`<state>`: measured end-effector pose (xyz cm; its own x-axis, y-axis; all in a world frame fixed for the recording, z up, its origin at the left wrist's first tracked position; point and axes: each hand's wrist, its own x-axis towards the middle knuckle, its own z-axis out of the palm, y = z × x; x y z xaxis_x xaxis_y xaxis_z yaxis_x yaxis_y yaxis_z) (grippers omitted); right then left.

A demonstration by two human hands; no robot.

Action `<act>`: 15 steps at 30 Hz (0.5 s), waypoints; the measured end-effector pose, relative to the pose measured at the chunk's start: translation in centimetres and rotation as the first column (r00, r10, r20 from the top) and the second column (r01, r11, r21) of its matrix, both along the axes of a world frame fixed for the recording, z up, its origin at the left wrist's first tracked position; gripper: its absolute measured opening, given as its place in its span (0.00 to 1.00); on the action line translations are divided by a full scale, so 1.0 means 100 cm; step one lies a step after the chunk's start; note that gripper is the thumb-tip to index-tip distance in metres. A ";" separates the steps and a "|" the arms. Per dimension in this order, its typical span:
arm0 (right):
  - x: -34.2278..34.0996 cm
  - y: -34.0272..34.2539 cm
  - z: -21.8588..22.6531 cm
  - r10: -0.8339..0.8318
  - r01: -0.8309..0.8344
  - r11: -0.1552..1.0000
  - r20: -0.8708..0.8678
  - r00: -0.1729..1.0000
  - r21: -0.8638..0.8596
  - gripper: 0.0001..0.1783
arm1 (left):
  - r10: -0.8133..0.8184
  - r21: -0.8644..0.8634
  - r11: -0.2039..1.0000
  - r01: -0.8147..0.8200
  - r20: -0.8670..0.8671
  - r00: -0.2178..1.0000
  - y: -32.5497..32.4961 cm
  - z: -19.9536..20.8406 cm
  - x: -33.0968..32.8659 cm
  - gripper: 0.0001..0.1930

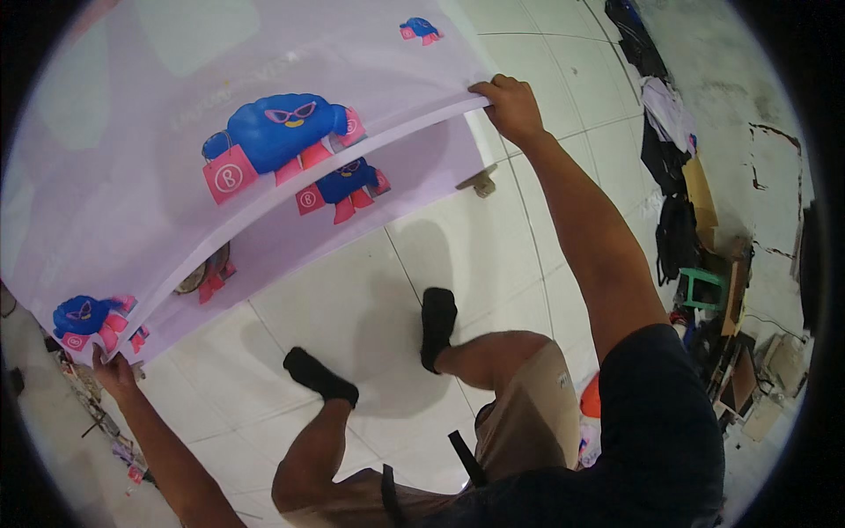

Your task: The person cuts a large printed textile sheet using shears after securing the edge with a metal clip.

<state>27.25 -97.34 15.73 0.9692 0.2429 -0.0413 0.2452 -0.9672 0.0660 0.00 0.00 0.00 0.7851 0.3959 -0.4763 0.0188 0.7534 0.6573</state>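
A large lilac printed sheet (132, 150) with blue cloud-shaped cartoon figures fills the upper left. My right hand (512, 110) pinches its near right corner, fingers closed over the edge. At the near left corner, my left hand (114, 371) grips the same edge between thumb and fingers. Between my hands the edge is lifted and bows. Under it lies a second lilac layer (431, 163) with matching figures; whether both are one piece is hidden. A round brownish object (204, 271) shows partly between the layers. A small flat metal-looking piece (480, 180) sits by the lower layer's right edge.
My feet in black socks (321, 377) stand on the white tiled floor (378, 308). Along the right wall are dark bags (676, 238), a green plastic stool (701, 288) and assorted clutter. A red object (591, 396) lies near my right side. Small items line the left edge.
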 end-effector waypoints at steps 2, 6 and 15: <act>-0.003 -0.014 -0.006 0.111 -0.108 0.994 0.155 0.982 -0.025 0.20 | 0.016 0.128 0.992 -0.006 -0.074 0.997 -0.026 0.016 0.009 0.20; 0.000 -0.033 -0.057 0.073 -0.093 0.995 0.343 0.937 0.043 0.19 | 0.069 0.355 0.935 -0.002 -0.176 0.982 -0.083 -0.001 0.036 0.18; -0.028 -0.023 -0.154 0.007 -0.051 0.985 0.261 0.965 0.162 0.12 | 0.024 0.719 0.595 0.359 -0.462 0.886 -0.059 -0.008 0.006 0.08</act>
